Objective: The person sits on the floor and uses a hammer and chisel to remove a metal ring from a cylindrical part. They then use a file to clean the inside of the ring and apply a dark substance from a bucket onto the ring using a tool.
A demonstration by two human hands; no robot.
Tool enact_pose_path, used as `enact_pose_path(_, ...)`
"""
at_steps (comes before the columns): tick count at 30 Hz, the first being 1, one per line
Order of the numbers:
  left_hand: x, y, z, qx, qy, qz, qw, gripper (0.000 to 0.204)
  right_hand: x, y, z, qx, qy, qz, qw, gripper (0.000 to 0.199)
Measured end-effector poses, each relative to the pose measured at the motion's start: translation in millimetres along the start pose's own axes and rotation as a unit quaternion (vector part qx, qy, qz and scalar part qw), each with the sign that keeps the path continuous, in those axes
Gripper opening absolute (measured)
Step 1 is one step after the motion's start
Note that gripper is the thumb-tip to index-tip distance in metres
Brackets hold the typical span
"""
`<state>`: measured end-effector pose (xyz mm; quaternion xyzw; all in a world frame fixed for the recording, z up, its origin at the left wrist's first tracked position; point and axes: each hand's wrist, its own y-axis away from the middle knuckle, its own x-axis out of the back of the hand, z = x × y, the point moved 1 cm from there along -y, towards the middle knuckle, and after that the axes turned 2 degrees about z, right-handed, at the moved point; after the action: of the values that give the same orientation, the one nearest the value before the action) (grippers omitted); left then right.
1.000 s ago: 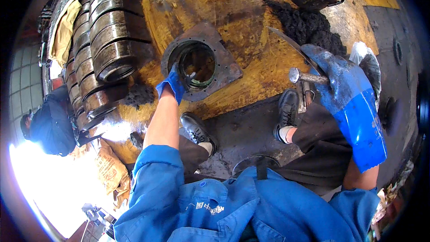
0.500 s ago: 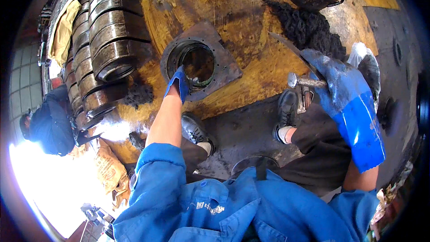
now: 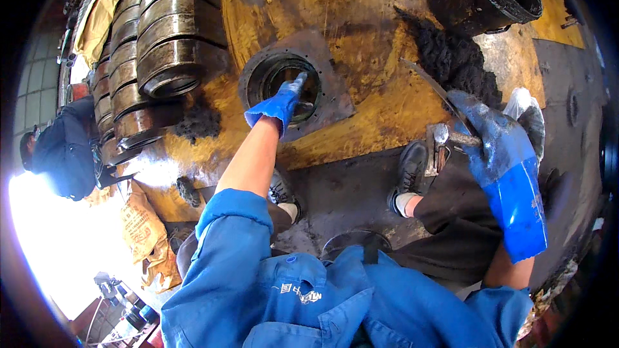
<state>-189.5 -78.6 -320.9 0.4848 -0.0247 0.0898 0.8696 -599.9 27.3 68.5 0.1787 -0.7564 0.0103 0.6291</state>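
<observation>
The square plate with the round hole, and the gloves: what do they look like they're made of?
The square plate looks like bare steel, dull brown-grey with a ring of small bolt holes, possibly rusted or oily. The glove on the left hand and the longer one on the right hand look like blue rubber or coated fabric: smooth, slightly shiny, smeared with dark grime.

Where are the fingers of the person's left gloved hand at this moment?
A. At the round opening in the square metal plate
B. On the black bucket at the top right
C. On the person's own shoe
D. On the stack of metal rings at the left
A: the left hand in its blue glove reaches its fingertips into the round opening of the square metal plate.
</observation>
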Motion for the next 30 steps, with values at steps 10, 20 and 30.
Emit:
enact_pose_path(10,-4,-12,10,0.019,-0.052,-0.129,0.99,0.06,-1,-2,-6,-0.001,-0.001,0.003,1.0,0.046)
enact_pose_path(20,51,14,15,-0.009,-0.073,-0.164,0.984,0.06,-9,-21,-24,0.027,-0.008,0.006,1.0,0.047)
enact_pose_path(30,98,46,62,-0.047,-0.18,-0.225,0.957,0.06,-26,-46,-37,0.048,-0.027,0.029,0.998,0.048)
